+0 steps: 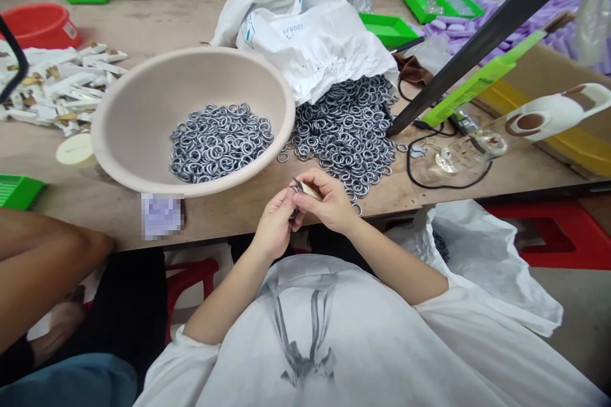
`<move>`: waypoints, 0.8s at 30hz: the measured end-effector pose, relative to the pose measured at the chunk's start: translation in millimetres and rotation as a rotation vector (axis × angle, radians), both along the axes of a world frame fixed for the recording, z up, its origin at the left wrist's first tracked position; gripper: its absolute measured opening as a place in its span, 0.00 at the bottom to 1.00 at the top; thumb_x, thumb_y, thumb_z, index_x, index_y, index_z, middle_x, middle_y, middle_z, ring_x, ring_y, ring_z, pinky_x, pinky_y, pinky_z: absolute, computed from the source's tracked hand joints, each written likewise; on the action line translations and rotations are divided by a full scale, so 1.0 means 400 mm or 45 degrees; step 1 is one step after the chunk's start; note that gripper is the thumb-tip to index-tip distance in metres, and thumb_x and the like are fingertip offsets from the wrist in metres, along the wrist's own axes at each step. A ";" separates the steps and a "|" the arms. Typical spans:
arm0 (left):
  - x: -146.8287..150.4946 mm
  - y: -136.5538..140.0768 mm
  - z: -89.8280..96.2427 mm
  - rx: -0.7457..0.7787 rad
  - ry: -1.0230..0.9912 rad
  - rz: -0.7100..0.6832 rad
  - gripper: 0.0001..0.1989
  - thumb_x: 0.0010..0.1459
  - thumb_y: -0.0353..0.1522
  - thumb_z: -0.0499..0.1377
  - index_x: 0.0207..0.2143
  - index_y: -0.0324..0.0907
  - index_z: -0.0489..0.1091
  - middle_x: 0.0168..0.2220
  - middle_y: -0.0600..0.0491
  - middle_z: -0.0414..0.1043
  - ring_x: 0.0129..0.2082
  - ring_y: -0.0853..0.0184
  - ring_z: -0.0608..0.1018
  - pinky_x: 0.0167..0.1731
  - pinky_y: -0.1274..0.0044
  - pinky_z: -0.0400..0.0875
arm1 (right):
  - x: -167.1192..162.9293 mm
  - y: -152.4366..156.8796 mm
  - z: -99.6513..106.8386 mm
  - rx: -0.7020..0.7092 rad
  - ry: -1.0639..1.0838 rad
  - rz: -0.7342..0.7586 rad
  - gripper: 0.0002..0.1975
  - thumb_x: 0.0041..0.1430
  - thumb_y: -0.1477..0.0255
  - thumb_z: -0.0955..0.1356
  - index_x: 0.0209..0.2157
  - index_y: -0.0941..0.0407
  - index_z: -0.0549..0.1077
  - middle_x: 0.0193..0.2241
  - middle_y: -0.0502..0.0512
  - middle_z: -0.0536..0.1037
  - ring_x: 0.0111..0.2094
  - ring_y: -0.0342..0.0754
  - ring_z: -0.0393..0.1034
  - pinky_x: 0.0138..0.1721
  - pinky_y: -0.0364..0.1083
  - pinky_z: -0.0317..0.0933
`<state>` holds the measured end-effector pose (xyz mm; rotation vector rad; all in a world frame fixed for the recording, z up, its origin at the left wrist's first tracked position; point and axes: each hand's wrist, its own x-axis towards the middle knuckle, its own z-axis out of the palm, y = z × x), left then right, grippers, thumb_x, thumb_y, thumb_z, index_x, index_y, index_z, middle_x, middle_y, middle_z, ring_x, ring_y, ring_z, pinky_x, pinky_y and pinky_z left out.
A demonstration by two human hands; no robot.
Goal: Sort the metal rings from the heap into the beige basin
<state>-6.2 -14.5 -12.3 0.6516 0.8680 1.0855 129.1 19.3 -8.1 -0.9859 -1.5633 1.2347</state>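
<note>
Both my hands meet in front of my chest at the table's front edge. Pinched in my left hand (275,224) is a small grey ring (294,190), partly covered by the fingers. My right hand (333,202) grips a small knife (310,191) with a pale handle, its dark blade pointing at the ring. Just beyond my hands lies a heap of grey rings (356,127), spilling from a white sack (315,38). Left of the heap, a large beige basin (128,102) holds many more such rings.
White pieces (62,86) are piled at the left near a red basin (41,25). A dark slanted bar (468,44), a clear bottle (470,152) and a black cable stand right. A co-worker's arm (48,261) is at the left. A white bag (496,254) hangs below the table.
</note>
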 end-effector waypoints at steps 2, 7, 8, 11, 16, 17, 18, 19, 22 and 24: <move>0.002 -0.001 0.008 -0.002 -0.042 -0.045 0.23 0.53 0.49 0.66 0.26 0.40 0.64 0.23 0.58 0.61 0.19 0.76 0.61 0.17 0.84 0.52 | -0.005 0.001 0.002 -0.130 0.064 -0.004 0.23 0.57 0.47 0.69 0.35 0.54 0.71 0.26 0.48 0.73 0.25 0.43 0.68 0.30 0.44 0.64; -0.007 0.003 0.022 -0.024 -0.105 -0.047 0.24 0.56 0.48 0.63 0.23 0.40 0.60 0.22 0.57 0.61 0.18 0.77 0.61 0.17 0.83 0.53 | 0.023 -0.012 0.031 0.182 -0.222 -0.032 0.22 0.65 0.50 0.63 0.31 0.54 0.72 0.24 0.50 0.75 0.27 0.44 0.68 0.33 0.45 0.61; -0.008 0.003 0.022 -0.032 -0.102 -0.040 0.24 0.56 0.49 0.63 0.23 0.40 0.60 0.21 0.57 0.61 0.18 0.77 0.61 0.17 0.83 0.53 | 0.031 -0.018 0.036 0.264 -0.326 0.006 0.22 0.67 0.52 0.62 0.30 0.54 0.73 0.25 0.51 0.76 0.28 0.44 0.68 0.33 0.45 0.61; -0.009 0.000 0.021 -0.044 -0.091 -0.027 0.24 0.53 0.49 0.65 0.23 0.40 0.60 0.19 0.58 0.60 0.18 0.77 0.61 0.17 0.83 0.54 | 0.041 -0.033 0.044 0.412 -0.556 0.045 0.23 0.68 0.54 0.61 0.28 0.55 0.73 0.26 0.52 0.77 0.29 0.44 0.68 0.32 0.44 0.57; -0.007 -0.001 0.019 -0.052 -0.097 -0.015 0.23 0.52 0.48 0.66 0.24 0.41 0.61 0.19 0.59 0.58 0.18 0.76 0.60 0.17 0.83 0.53 | 0.034 -0.041 0.054 0.466 -0.702 0.043 0.25 0.68 0.52 0.60 0.24 0.55 0.69 0.22 0.51 0.73 0.26 0.43 0.65 0.29 0.44 0.52; -0.007 0.000 0.018 -0.057 -0.096 -0.020 0.23 0.52 0.48 0.66 0.24 0.41 0.61 0.19 0.59 0.58 0.18 0.76 0.60 0.17 0.83 0.53 | 0.033 -0.041 0.056 0.469 -0.710 0.045 0.25 0.68 0.52 0.60 0.24 0.55 0.69 0.22 0.51 0.73 0.25 0.43 0.64 0.28 0.44 0.51; -0.008 0.000 0.018 -0.060 -0.094 -0.026 0.22 0.53 0.47 0.65 0.24 0.41 0.61 0.19 0.59 0.58 0.17 0.76 0.59 0.17 0.83 0.53 | 0.032 -0.041 0.057 0.468 -0.711 0.048 0.25 0.68 0.53 0.60 0.23 0.55 0.68 0.21 0.51 0.72 0.25 0.43 0.64 0.28 0.44 0.51; -0.008 0.000 0.017 -0.060 -0.093 -0.028 0.22 0.53 0.47 0.65 0.24 0.41 0.61 0.19 0.59 0.58 0.17 0.76 0.59 0.17 0.82 0.53 | 0.031 -0.038 0.055 0.461 -0.705 0.059 0.25 0.68 0.53 0.60 0.23 0.55 0.68 0.21 0.51 0.72 0.25 0.43 0.63 0.28 0.44 0.50; -0.006 -0.008 0.023 0.009 -0.109 -0.070 0.22 0.55 0.46 0.64 0.23 0.41 0.61 0.19 0.58 0.59 0.17 0.76 0.59 0.18 0.81 0.52 | 0.036 -0.017 0.030 0.360 -0.624 0.044 0.26 0.67 0.51 0.60 0.22 0.55 0.66 0.21 0.49 0.70 0.24 0.42 0.62 0.29 0.43 0.51; -0.008 -0.020 0.038 0.109 -0.111 -0.185 0.23 0.57 0.47 0.63 0.21 0.40 0.60 0.20 0.56 0.60 0.18 0.75 0.60 0.18 0.80 0.52 | 0.044 0.010 0.002 0.243 -0.521 -0.096 0.29 0.66 0.48 0.59 0.21 0.54 0.63 0.19 0.47 0.65 0.23 0.42 0.58 0.28 0.43 0.50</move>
